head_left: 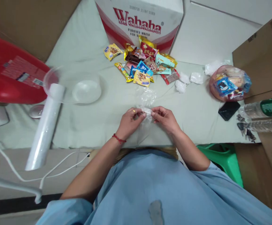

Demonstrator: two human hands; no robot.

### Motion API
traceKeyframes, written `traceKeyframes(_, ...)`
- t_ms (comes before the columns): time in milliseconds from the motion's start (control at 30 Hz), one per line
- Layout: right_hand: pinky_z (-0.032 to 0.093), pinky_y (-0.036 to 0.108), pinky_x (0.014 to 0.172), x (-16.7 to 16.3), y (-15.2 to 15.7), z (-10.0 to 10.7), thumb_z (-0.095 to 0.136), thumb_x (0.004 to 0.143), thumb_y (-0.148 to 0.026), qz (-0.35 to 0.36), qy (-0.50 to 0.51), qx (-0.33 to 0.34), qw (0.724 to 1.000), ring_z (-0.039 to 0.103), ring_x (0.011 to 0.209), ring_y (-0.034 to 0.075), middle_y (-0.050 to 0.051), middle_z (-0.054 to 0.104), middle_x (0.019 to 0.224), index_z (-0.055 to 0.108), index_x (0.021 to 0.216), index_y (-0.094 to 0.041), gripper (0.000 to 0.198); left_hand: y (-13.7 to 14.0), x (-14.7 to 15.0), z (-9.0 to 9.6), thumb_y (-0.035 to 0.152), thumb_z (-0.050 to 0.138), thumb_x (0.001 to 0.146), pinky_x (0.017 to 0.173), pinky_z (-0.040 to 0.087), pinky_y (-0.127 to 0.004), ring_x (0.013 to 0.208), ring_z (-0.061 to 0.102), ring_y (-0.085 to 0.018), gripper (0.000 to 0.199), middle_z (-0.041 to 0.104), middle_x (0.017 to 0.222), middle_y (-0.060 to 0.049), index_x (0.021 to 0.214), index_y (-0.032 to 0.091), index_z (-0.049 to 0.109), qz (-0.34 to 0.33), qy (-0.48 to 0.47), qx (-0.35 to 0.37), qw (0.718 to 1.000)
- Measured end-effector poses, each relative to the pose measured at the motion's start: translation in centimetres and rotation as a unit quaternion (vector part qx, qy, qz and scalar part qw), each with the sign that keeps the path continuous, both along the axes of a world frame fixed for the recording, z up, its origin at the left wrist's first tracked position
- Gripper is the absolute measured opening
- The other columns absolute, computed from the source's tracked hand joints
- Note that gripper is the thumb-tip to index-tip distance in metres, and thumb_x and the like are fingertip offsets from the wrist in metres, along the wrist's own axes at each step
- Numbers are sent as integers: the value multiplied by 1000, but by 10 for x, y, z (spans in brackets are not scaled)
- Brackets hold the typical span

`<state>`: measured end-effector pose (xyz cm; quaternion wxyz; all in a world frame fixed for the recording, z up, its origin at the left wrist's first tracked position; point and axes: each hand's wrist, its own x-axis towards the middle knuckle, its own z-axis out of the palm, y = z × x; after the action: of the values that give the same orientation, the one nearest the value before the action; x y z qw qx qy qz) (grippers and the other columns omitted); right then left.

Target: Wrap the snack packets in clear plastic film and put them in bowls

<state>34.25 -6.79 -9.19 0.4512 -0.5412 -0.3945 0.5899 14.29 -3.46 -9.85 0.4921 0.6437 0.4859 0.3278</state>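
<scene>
Near the table's front edge, my left hand [129,122] and my right hand [166,119] pinch a crumpled, see-through plastic bag [147,97] between them. The thumb and fingers of each hand are closed on its gathered middle. Part of the film spreads flat beyond the fingers, and more hangs toward me. Just past it lies a heap of wrapped snacks [147,64], with a yellow packet [141,78] closest to the film. To the right of the heap sit several small folded wads of see-through plastic [181,86].
A see-through plastic tub [86,91] and a long plastic roll [44,128] lie left, beside a red jug [13,72]. A Wahaha carton [142,23] stands behind. At right are a pink bowl [214,87] of snacks, a black phone [229,111], keys [246,129] and bottles [264,125].
</scene>
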Motion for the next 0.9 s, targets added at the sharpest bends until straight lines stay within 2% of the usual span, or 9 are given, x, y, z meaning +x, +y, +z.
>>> traceKeyframes(100, 51, 23, 54, 0, 0, 4, 83, 79, -55, -6, -17, 15, 1000, 55, 64, 11, -2, 64, 74, 73, 94, -20, 39, 4, 0, 1, 40, 73, 85, 77, 50, -30, 79, 60, -16, 20, 68, 84, -2, 86, 21, 76, 3, -3, 22, 1000)
traceKeyframes(233, 50, 24, 53, 3, -2, 7, 80, 82, -59, -26, -38, 18, 999, 52, 59, 10, -3, 62, 71, 72, 92, -20, 41, 6, 3, 7, 43, 66, 90, 72, 49, -30, 75, 60, -15, 25, 70, 87, -3, 87, 20, 75, 24, -12, 12, 1000)
traceKeyframes(333, 49, 24, 53, 3, -3, 7, 78, 83, -63, -36, -32, 24, 999, 53, 60, 11, -3, 61, 71, 71, 92, -21, 43, 4, 8, 13, 48, 66, 92, 87, 52, -32, 94, 67, -19, 29, 74, 100, -5, 95, 21, 77, -15, -34, 32, 999)
traceKeyframes(400, 50, 24, 55, 1, -5, 7, 76, 84, -63, -33, -29, 31, 999, 54, 61, 11, -3, 61, 72, 71, 94, -22, 43, 3, 11, 14, 46, 73, 87, 92, 52, -34, 96, 67, -19, 26, 74, 100, -5, 95, 22, 76, -22, -42, 35, 998)
traceKeyframes(533, 51, 26, 59, 3, -7, 7, 74, 88, -61, -36, -41, 42, 998, 54, 62, 11, -3, 61, 75, 71, 108, -23, 43, 3, 13, 8, 41, 78, 80, 78, 50, -31, 77, 60, -15, 22, 68, 80, -1, 83, 21, 72, 15, -68, -17, 997)
traceKeyframes(633, 50, 27, 60, 10, -9, 6, 74, 88, -61, -47, -49, 46, 997, 54, 61, 11, -4, 62, 77, 69, 113, -24, 45, 6, 7, 6, 45, 83, 75, 74, 50, -29, 76, 60, -15, 29, 69, 82, -1, 82, 20, 70, 37, -127, -69, 989)
traceKeyframes(733, 49, 28, 61, 16, -14, 6, 72, 90, -62, -59, -72, 42, 995, 52, 61, 11, -4, 60, 77, 68, 111, -25, 43, 8, 0, 6, 45, 83, 74, 71, 51, -27, 75, 61, -14, 30, 71, 87, -2, 83, 20, 70, 69, -131, -75, 986)
traceKeyframes(833, 51, 29, 68, 14, -18, 8, 71, 91, -62, -71, -124, 67, 987, 59, 78, 16, 1, 64, 90, 68, 113, -26, 43, 6, -1, 6, 42, 78, 80, 73, 53, -28, 80, 64, -15, 22, 71, 93, -3, 86, 21, 72, 77, -76, -21, 994)
traceKeyframes(900, 53, 31, 76, 8, -18, 10, 77, 86, -58, -60, -143, 92, 984, 61, 96, 20, 5, 67, 106, 67, 118, -27, 46, 3, 2, 6, 40, 74, 84, 78, 56, -30, 88, 67, -18, 18, 73, 96, -4, 88, 22, 74, 50, -43, 20, 998)
